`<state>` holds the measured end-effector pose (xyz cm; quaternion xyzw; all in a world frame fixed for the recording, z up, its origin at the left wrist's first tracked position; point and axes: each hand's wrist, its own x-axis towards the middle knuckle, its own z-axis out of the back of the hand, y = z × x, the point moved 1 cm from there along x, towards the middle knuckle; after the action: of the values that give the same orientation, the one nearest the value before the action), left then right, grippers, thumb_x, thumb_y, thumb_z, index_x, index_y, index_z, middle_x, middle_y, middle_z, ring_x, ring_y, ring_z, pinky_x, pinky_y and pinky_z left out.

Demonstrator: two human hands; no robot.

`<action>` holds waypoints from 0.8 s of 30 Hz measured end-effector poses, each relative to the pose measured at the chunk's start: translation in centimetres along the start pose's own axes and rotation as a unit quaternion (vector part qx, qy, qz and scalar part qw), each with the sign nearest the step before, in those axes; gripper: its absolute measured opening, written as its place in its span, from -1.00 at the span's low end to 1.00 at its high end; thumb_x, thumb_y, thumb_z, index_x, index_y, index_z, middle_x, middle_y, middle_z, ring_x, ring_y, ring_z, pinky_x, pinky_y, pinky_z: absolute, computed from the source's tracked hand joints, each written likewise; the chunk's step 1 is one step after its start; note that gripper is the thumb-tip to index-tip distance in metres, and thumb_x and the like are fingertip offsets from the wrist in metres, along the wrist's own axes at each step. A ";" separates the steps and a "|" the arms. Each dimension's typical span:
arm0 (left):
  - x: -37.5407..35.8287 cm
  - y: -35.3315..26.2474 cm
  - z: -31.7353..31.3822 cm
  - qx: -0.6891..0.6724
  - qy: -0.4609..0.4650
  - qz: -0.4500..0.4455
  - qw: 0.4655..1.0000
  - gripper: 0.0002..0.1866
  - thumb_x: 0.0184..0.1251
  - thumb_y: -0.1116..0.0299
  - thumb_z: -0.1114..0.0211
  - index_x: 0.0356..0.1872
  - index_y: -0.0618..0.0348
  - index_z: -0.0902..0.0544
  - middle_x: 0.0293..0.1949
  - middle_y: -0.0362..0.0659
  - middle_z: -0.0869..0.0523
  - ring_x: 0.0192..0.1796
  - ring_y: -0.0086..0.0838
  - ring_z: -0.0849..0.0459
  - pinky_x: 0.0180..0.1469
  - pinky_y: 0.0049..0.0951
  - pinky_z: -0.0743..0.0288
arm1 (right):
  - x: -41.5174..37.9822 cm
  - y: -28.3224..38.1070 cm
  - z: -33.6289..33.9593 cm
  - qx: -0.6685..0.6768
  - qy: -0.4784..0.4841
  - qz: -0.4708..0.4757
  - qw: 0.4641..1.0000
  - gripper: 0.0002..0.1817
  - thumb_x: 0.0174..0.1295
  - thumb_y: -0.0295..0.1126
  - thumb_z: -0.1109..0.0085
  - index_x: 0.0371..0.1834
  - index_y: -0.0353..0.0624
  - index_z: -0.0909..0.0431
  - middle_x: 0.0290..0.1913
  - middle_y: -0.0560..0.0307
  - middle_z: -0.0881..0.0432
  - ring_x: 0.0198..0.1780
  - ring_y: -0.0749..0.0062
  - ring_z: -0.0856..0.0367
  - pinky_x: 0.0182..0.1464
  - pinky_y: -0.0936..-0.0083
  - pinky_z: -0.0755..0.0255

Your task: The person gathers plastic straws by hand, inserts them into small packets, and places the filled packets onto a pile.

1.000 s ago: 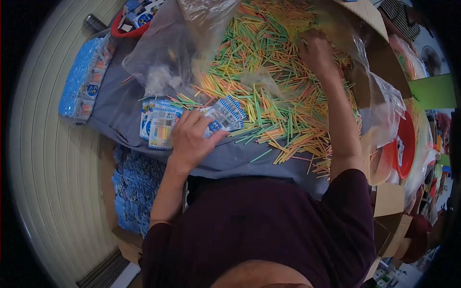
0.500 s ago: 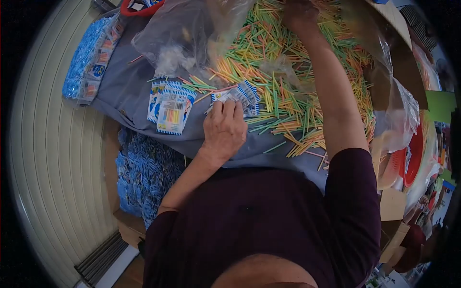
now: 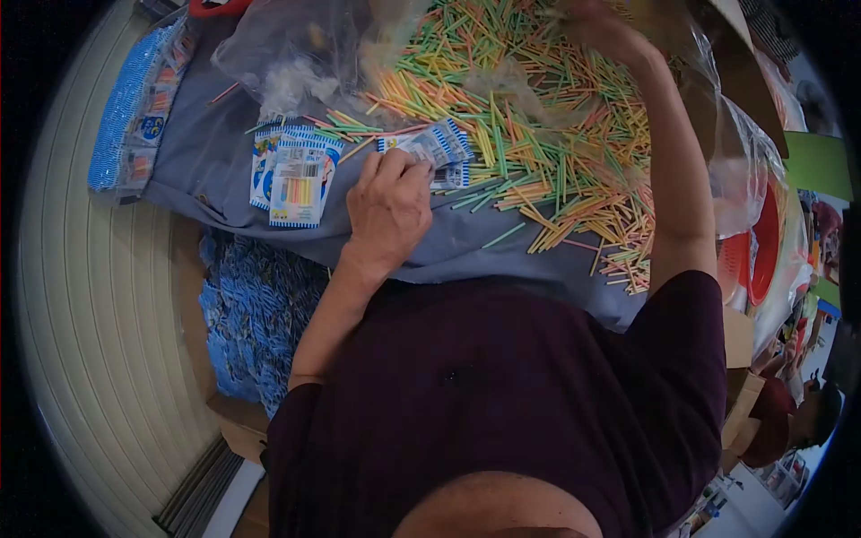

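My left hand (image 3: 392,202) has its fingers curled on a small blue-and-white printed packet (image 3: 441,142), and the fingertips are partly hidden. Another packet lies partly under that one. To the left, several similar packets (image 3: 300,184) overlap on the grey cloth (image 3: 359,260). At the top, my right hand (image 3: 596,29) reaches over the far part of a large heap of thin coloured sticks (image 3: 538,152), in green, yellow, orange and pink. Its fingers are blurred, so what they hold does not show.
A clear plastic bag (image 3: 300,54) lies left of the heap. A long bundle of blue packets (image 3: 134,108) sits at the far left. Below the cloth stands a carton of blue packets (image 3: 256,314). On the right are a red basin (image 3: 765,247) and a person (image 3: 776,426).
The view has shifted, so the packets and heap appear further left and higher. My right hand has moved right over the sticks. My left hand stays at the packet, fingers more curled.
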<state>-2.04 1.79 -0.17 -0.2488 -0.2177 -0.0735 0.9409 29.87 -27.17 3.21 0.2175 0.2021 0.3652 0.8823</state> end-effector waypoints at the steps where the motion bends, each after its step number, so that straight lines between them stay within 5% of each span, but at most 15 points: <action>1: 0.0 0.3 -0.2 -0.019 -0.016 -0.002 1.000 -0.84 0.10 0.53 -0.42 -0.26 0.19 -0.76 -0.34 -0.15 -0.65 -0.25 -0.22 -0.63 -0.25 -0.26 -0.53 | -0.3 0.9 -0.2 0.024 0.016 0.014 0.999 -0.61 0.28 -0.31 -0.18 0.14 -0.21 -0.61 0.05 -0.11 -0.68 0.10 0.07 -0.65 0.04 0.07 -0.56; 2: -0.1 0.7 -0.4 -0.038 -0.033 -0.005 0.999 -0.85 0.09 0.53 -0.43 -0.28 0.20 -0.76 -0.36 -0.14 -0.65 -0.26 -0.21 -0.64 -0.25 -0.26 -0.52 | -1.6 1.8 -1.0 0.024 0.018 0.013 0.999 -0.61 0.28 -0.31 -0.18 0.14 -0.21 -0.61 0.05 -0.11 -0.68 0.10 0.07 -0.65 0.04 0.07 -0.56; 4: -0.3 1.4 -0.9 -0.050 -0.041 -0.005 0.998 -0.85 0.07 0.52 -0.43 -0.30 0.18 -0.75 -0.36 -0.16 -0.64 -0.25 -0.23 -0.63 -0.26 -0.25 -0.52 | -6.5 5.9 -3.2 -0.252 -0.024 -0.001 0.967 -0.72 0.25 -0.34 -0.14 -0.01 -0.12 -0.66 -0.16 -0.26 -0.66 0.00 -0.02 -0.67 0.04 -0.08 -0.50; 8: -0.1 0.6 0.1 -0.063 0.000 -0.003 0.998 -0.85 0.08 0.50 -0.43 -0.29 0.18 -0.75 -0.34 -0.15 -0.66 -0.24 -0.23 -0.63 -0.21 -0.24 -0.52 | -10.7 4.9 -4.4 -0.327 -0.090 -0.051 0.939 -0.54 0.22 -0.40 -0.15 0.24 -0.15 -0.55 -0.11 -0.19 -0.71 0.00 -0.07 -0.68 0.03 0.03 -0.54; 10: 0.2 0.3 0.8 -0.080 0.013 -0.003 0.997 -0.85 0.09 0.50 -0.43 -0.27 0.19 -0.75 -0.33 -0.14 -0.66 -0.23 -0.21 -0.63 -0.19 -0.24 -0.52 | -11.1 4.9 -5.0 -0.381 -0.070 -0.212 0.897 -0.53 0.22 -0.44 -0.09 0.25 -0.10 -0.51 -0.15 -0.17 -0.72 0.00 -0.07 -0.69 0.02 0.06 -0.53; 16: -0.1 2.0 0.3 -0.125 0.016 0.016 0.992 -0.85 0.14 0.53 -0.39 -0.24 0.26 -0.73 -0.30 -0.09 -0.68 -0.20 -0.17 -0.64 -0.15 -0.26 -0.51 | -10.1 2.5 -6.4 -0.514 -0.191 -0.188 0.815 -0.62 0.24 -0.42 -0.06 0.16 0.02 -0.51 -0.07 -0.10 -0.67 0.19 0.00 -0.55 0.04 -0.19 -0.39; 20: 0.7 0.8 1.4 0.026 -0.078 -0.087 0.993 -0.85 0.08 0.58 -0.36 -0.28 0.24 -0.72 -0.33 -0.13 -0.65 -0.22 -0.18 -0.63 -0.19 -0.25 -0.52 | -9.7 -1.4 -7.2 -0.489 -0.265 -0.128 0.821 -0.60 0.25 -0.43 -0.04 0.18 -0.04 -0.48 -0.02 -0.06 -0.65 0.30 0.04 -0.43 0.08 -0.33 -0.30; 23: -0.2 1.8 0.3 0.031 -0.037 -0.073 0.996 -0.79 0.01 0.58 -0.38 -0.26 0.23 -0.72 -0.34 -0.14 -0.64 -0.21 -0.20 -0.62 -0.19 -0.27 -0.53 | -8.9 -2.6 -6.4 -0.488 -0.322 -0.097 0.805 -0.62 0.26 -0.48 -0.01 0.16 -0.09 -0.48 -0.09 -0.06 -0.68 0.10 -0.02 -0.58 0.01 -0.20 -0.42; 24: -0.3 1.3 0.8 0.028 -0.020 -0.055 0.998 -0.76 0.01 0.57 -0.40 -0.22 0.22 -0.72 -0.32 -0.13 -0.64 -0.18 -0.19 -0.62 -0.16 -0.26 -0.54 | -9.2 -2.5 -6.0 -0.386 -0.329 -0.140 0.851 -0.64 0.28 -0.50 0.00 0.16 -0.12 -0.48 -0.13 -0.07 -0.68 -0.04 -0.02 -0.63 -0.06 -0.08 -0.48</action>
<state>-2.33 3.33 -0.25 -0.2113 -0.2515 -0.1139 0.9376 22.20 -34.11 -1.23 -0.0635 -0.2285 0.1932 0.9521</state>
